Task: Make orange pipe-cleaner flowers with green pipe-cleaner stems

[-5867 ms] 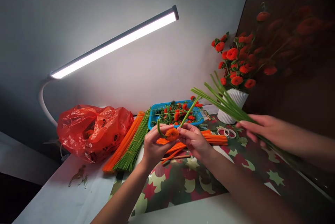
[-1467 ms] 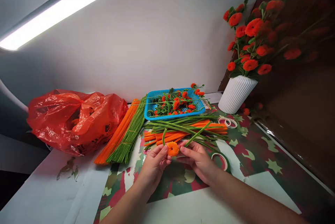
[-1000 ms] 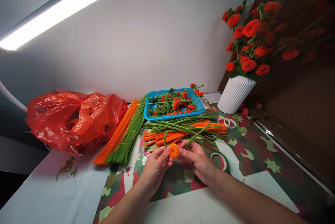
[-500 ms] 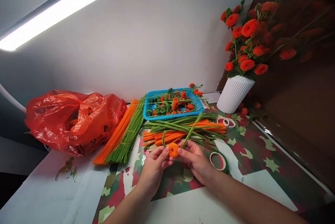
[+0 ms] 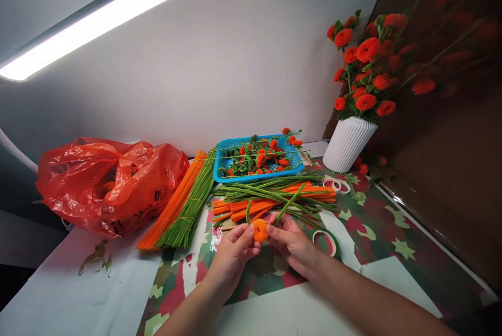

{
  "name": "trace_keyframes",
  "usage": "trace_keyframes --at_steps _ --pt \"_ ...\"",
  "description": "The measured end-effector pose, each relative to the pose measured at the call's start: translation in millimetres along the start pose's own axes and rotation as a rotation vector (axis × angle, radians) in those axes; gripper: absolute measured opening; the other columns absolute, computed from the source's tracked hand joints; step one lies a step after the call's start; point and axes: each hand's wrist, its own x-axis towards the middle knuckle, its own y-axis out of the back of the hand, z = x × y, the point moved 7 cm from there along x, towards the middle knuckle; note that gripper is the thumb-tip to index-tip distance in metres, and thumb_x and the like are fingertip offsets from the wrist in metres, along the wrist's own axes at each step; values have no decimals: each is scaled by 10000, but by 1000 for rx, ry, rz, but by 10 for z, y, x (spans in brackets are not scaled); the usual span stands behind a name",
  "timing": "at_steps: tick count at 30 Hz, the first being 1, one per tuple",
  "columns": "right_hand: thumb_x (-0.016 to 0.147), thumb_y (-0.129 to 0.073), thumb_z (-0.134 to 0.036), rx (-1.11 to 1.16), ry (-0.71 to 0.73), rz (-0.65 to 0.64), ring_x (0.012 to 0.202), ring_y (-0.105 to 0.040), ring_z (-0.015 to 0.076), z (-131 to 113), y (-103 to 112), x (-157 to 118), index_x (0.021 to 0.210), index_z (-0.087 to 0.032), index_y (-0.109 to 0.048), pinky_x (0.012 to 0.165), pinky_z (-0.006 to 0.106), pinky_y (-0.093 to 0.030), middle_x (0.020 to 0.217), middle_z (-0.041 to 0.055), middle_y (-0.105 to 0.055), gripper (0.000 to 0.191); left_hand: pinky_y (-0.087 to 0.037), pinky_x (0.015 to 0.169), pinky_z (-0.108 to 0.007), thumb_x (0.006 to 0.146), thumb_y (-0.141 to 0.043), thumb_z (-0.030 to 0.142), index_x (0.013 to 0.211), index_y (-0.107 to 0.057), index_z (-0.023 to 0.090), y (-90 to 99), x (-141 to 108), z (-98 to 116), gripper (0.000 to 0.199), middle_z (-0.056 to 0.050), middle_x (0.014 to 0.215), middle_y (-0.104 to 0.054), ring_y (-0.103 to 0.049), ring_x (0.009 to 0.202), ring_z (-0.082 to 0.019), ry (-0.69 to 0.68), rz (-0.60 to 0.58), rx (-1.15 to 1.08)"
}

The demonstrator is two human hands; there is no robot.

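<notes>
**Orange chenille flower head (image 5: 260,231), held in front of the blue basket (image 5: 239,179)**

One bar lamp (image 5: 123,14), lit, above and left of the basket.

One red plastic bag (image 5: 110,189), well to the basket's left; contents mostly hidden.

One white ribbed vase (image 5: 349,143), right of the basket, filled with red-orange flowers (image 5: 368,50).

Two bundles, orange stems (image 5: 176,197) and green stems (image 5: 192,210), side by side just left of the basket. The basket itself carries small flowers on green stalks, some overhanging its rim.

One lot of loose green stems (image 5: 251,187), now lying in front of the basket, partly over loose orange stems (image 5: 251,206); seconds ago another person's hand held green stems aloft at right, and that hand is gone. Green stock now sits near the work, but crossed between hands and basket, likely to snag.

Two hands, in front of the basket. Left hand (image 5: 234,246): thumb and fingers pinch the flower head's left edge. Right hand (image 5: 292,242): fingers close on its right edge; a green stem (image 5: 289,204) rises behind them, its join hidden.

One green tape roll (image 5: 336,246), two white tape rolls (image 5: 349,185), right of the basket and nearer the viewer.
</notes>
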Motion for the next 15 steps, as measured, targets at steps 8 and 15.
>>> trace_keyframes --at_steps 8,15 --pt "554 -886 -270 68 4 1 720 -650 108 -24 -25 -3 757 -170 -635 676 211 -505 746 -33 -681 338 -524 460 -133 460 -918 302 733 -703 128 22 -13 6 389 0 626 -673 -611 507 -73 -11 16 -52" --pt "542 -889 -272 24 37 -29 701 -655 103 -55 -83 -8 728 -159 -621 724 226 -506 752 -28 -690 346 -531 443 -157 429 -918 222 728 -686 118 92 -14 34 392 -4 623 -675 -608 484 -88 -21 105 -57"
